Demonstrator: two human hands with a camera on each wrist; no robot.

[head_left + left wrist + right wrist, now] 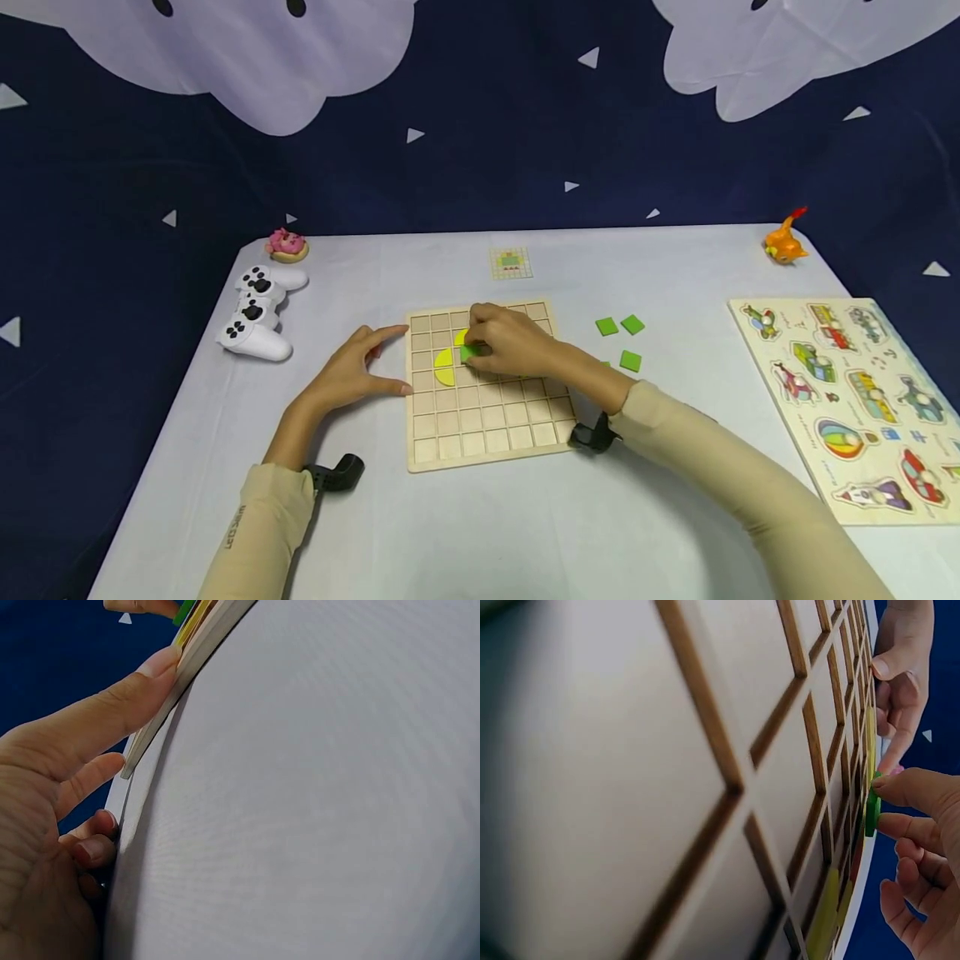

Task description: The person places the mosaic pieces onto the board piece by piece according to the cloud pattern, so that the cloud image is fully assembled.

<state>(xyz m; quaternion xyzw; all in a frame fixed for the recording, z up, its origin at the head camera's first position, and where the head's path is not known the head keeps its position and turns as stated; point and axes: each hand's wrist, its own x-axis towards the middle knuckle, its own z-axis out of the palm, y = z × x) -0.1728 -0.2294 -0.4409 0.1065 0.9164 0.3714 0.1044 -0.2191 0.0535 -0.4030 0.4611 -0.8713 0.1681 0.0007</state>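
Note:
A wooden grid board (465, 442) lies mid-table. Between its thumb and index finger, my right hand (512, 342) pinches a green square tile (873, 806) over the board's left half. Two yellow curved pieces sit close by: a half-circle (444, 367) and another yellow piece (460, 337) partly covered by the fingers. More yellow (823, 915) shows on the grid in the right wrist view. My left hand (347, 371) touches the board's left edge, thumb and index finger spread apart. To the board's right lie several loose green tiles (607, 326), one partly hidden by the right arm.
Behind the board lies a small pattern card (511, 263). A white game controller (258, 315) and a pink toy (287, 244) are on the left. An orange toy (784, 242) stands at the back right, beyond a picture puzzle board (795, 433).

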